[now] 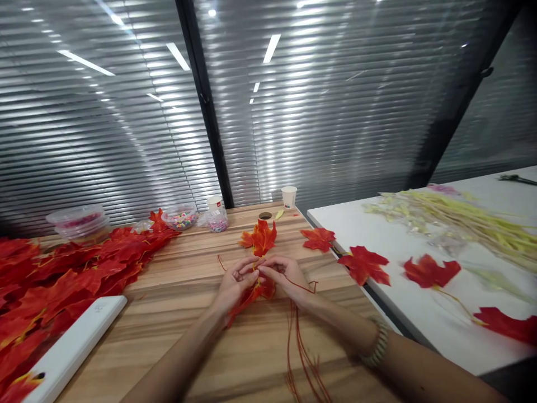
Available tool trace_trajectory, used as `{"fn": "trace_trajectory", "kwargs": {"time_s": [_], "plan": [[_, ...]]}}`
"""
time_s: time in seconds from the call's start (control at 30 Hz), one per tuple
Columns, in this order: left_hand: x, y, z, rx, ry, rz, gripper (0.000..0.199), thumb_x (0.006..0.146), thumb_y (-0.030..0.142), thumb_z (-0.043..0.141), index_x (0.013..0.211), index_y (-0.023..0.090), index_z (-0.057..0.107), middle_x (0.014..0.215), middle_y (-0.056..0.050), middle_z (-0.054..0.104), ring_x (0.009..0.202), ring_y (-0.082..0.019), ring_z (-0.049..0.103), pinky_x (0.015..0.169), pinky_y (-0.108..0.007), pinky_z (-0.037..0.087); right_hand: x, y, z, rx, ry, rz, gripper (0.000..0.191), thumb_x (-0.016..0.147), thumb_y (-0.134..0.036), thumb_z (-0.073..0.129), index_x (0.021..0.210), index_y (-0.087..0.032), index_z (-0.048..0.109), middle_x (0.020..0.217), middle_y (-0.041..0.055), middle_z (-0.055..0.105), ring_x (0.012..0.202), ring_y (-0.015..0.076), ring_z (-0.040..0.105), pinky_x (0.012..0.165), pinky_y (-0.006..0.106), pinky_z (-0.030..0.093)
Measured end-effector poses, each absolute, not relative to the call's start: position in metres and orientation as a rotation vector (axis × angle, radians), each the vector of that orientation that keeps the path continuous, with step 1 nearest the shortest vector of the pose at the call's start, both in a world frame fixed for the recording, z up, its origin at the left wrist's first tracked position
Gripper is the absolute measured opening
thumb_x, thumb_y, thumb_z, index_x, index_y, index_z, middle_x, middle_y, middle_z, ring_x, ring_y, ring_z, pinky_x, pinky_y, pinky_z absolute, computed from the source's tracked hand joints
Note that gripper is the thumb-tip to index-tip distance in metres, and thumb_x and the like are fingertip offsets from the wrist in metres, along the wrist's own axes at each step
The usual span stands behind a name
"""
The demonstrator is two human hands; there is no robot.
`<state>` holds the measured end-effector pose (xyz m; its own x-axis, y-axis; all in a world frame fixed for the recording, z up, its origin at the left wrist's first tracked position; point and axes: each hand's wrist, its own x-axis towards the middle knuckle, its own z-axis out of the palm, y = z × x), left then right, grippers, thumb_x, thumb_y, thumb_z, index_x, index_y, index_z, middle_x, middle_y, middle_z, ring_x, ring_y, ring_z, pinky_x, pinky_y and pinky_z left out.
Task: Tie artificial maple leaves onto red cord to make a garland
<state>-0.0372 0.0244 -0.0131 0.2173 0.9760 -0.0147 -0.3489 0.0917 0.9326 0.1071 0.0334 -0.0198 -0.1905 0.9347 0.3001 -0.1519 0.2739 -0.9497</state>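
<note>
Both hands meet over the middle of the wooden table. My left hand is closed, thumb and fingers pinched on the yellow stem of a red-orange maple leaf. My right hand touches it from the right, its fingers pinched together; a thin red cord runs from that hand. What exactly its fingertips hold is too small to make out. Part of another red leaf shows beneath the hands. More red cords hang down over the table below my right wrist, which wears a woven bracelet.
Red leaves are heaped at the left beside a white oblong object. Bead containers and paper cups stand at the back. More leaves trail right onto a white table with yellow strands.
</note>
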Motion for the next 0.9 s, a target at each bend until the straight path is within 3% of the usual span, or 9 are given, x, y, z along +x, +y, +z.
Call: {"fn": "trace_trajectory", "kwargs": {"time_s": [0.67, 0.9], "plan": [[-0.0353, 0.0190, -0.0170, 1.068, 0.821, 1.182, 0.038, 0.062, 0.018, 0.073, 0.097, 0.015, 0.059, 0.099, -0.008, 0.066, 0.071, -0.014, 0.064, 0.070, -0.025, 0.050, 0.1073, 0.0321, -0.0206, -0.824, -1.386, 1.225, 0.016, 0.067, -0.029, 0.066, 0.071, -0.014, 0.067, 0.075, 0.0056, 0.065, 0.067, 0.0154, 0.060, 0.060, 0.027, 0.049], [-0.0346, 0.0172, -0.0133, 1.137, 0.901, 1.186, 0.037, 0.059, 0.019, 0.074, 0.093, 0.015, 0.061, 0.090, -0.007, 0.068, 0.071, -0.015, 0.064, 0.069, -0.027, 0.050, 0.1076, 0.0299, -0.0145, -0.886, -1.468, 1.172, 0.016, 0.069, -0.029, 0.063, 0.070, -0.014, 0.068, 0.066, 0.0041, 0.065, 0.059, 0.0135, 0.057, 0.056, 0.025, 0.046]]}}
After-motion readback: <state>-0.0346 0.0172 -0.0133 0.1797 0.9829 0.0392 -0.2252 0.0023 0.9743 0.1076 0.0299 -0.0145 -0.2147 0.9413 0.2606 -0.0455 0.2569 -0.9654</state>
